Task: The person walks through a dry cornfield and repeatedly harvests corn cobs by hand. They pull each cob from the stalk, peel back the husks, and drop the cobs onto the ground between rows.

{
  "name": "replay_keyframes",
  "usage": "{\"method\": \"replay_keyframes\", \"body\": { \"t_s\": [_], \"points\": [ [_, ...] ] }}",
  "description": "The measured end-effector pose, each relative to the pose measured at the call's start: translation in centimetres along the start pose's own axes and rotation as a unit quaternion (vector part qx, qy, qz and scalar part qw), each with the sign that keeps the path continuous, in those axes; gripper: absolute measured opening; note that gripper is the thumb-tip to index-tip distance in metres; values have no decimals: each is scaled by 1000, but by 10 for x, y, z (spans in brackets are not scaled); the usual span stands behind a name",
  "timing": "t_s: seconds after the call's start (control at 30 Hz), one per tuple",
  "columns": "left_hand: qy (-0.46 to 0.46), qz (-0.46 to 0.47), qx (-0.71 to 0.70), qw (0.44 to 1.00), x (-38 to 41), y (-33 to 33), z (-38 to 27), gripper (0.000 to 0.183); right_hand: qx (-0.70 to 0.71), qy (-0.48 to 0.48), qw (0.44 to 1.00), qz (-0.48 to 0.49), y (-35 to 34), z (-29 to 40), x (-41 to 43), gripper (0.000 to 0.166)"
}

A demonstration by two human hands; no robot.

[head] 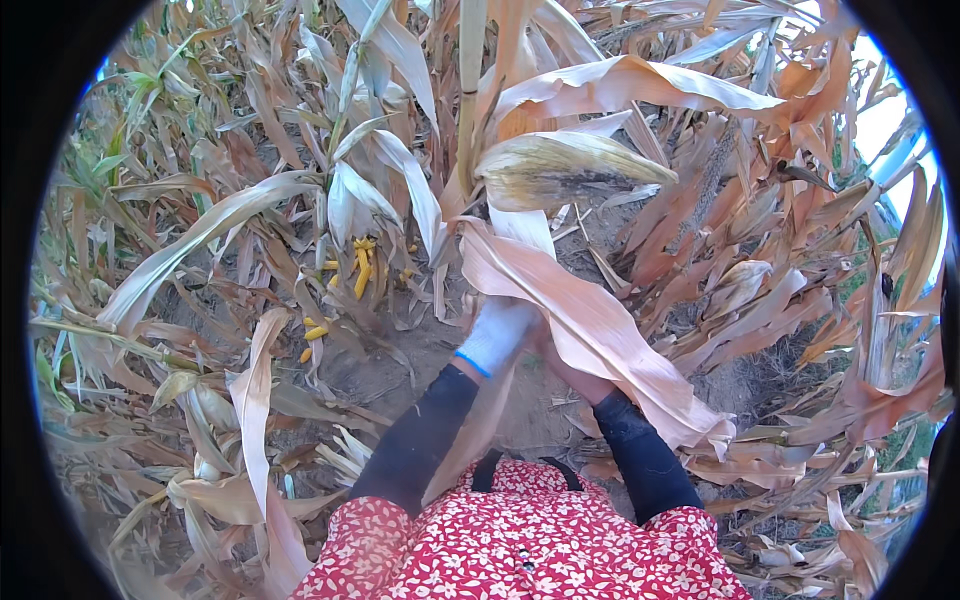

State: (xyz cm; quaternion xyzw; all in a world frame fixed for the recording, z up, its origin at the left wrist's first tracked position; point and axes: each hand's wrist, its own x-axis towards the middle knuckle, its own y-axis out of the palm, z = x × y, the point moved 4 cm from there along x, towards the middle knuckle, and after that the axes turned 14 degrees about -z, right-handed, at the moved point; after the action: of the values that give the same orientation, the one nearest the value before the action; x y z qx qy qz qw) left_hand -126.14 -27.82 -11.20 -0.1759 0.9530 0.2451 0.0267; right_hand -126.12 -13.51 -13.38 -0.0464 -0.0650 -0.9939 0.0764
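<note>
My left hand (501, 330) wears a white knitted glove with a blue cuff edge and reaches forward beneath a dry corn leaf (570, 307); its fingers are hidden. Close beside it, my right hand (541, 337) is mostly covered by the same leaf, with the wrist showing below. What either hand touches cannot be seen. Above the hands, a corn ear in its dry husk (570, 171), darkly stained, juts rightward from a corn stalk (469, 90).
Husked yellow corn cobs (363, 266) lie on the ground at the left, with a few more cobs (316, 331) nearer. Dry corn plants (697, 217) crowd both sides. Another ear in its husk (351, 199) hangs left of the stalk. Bare soil (375, 367) shows between the rows.
</note>
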Motion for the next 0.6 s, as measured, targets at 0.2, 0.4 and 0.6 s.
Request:
{"method": "replay_keyframes", "body": {
  "t_s": [0.2, 0.4, 0.6],
  "points": [
    [-51, 40, -14, 998, 4, -3, 1, 28, -283, -208, 935, -54, -55, -11, 32, 34],
    [99, 43, 100, 989, 12, -12, 22, 31, -288, -136, 943, -91, -81, -10, 63, 30],
    [83, 32, 216, 972, -36, -1, -2, 34, -274, -94, 950, -119, -122, 3, 81, 26]
  ]
}}
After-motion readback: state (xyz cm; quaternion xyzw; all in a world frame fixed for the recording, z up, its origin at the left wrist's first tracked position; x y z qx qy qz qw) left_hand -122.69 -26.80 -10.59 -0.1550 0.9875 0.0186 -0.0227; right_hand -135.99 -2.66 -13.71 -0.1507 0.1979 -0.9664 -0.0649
